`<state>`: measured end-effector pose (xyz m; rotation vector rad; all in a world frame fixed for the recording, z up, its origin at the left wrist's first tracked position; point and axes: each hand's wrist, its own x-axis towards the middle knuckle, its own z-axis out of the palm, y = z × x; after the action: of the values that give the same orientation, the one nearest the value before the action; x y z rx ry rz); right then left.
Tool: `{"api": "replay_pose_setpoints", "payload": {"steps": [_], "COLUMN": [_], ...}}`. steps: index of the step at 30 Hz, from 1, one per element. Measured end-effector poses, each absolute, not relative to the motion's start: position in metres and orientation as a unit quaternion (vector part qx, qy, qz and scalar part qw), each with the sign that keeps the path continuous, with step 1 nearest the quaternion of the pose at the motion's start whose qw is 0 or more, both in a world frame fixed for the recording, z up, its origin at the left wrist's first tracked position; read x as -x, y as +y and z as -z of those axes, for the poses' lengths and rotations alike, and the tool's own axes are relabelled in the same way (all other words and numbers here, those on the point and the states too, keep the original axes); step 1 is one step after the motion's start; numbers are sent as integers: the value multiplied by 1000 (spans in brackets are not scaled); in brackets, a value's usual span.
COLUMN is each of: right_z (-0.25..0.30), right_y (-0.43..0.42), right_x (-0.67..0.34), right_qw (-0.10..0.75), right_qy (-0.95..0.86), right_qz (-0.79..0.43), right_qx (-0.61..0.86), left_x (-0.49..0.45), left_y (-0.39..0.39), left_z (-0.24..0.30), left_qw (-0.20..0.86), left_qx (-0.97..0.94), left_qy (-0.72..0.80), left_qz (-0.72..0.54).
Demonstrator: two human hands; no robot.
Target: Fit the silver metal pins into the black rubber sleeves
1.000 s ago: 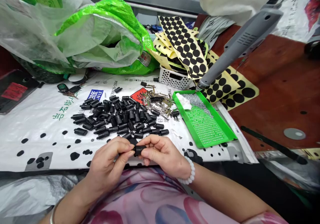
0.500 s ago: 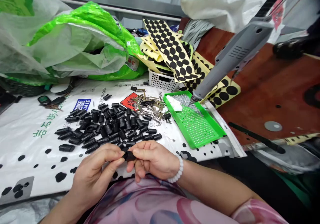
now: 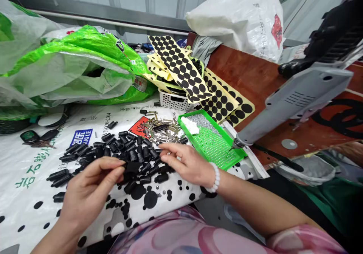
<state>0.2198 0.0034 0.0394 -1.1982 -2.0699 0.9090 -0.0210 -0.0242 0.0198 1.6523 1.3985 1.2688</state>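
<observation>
Across the middle of a printed white sheet (image 3: 31,182), a loose spread of black plastic sleeves (image 3: 124,152). At its near edge, the left hand (image 3: 90,186), fingers slightly curled, tips against one sleeve (image 3: 132,167), grip impossible to tell. Right hand (image 3: 187,163) open and empty, fingers stretched over the spread, white beaded bracelet (image 3: 216,177) at the wrist. Farther off, a heap of small metal parts (image 3: 161,130). To the right, a green perforated tray (image 3: 198,144), with a grey power tool (image 3: 295,110) slanting down just beside its corner. At the far side, a white plastic basket (image 3: 170,102) under sheets of black dot stickers (image 3: 181,67). Far left, a bulging green plastic bag (image 3: 85,57).
</observation>
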Motion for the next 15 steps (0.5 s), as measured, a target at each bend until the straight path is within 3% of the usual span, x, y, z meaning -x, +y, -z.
{"api": "replay_pose_setpoints", "payload": {"steps": [2, 5, 11, 15], "right_z": [-38, -27, -8, -16], "right_y": [18, 37, 47, 41], "right_x": [-234, -250, -261, -262], "right_qw": [244, 129, 120, 176], "right_qy": [-842, -871, -875, -859], "right_qz": [-109, 42, 58, -25], "right_qx": [468, 472, 465, 480], "left_x": [31, 44, 51, 44], "left_y": [-12, 9, 39, 53], "left_z": [-22, -23, -14, -15], "left_qw": [290, 260, 248, 277], "left_qx": [-611, -630, -657, -644], "left_qy": [574, 606, 611, 617], "left_qz": [-462, -411, -365, -357]}}
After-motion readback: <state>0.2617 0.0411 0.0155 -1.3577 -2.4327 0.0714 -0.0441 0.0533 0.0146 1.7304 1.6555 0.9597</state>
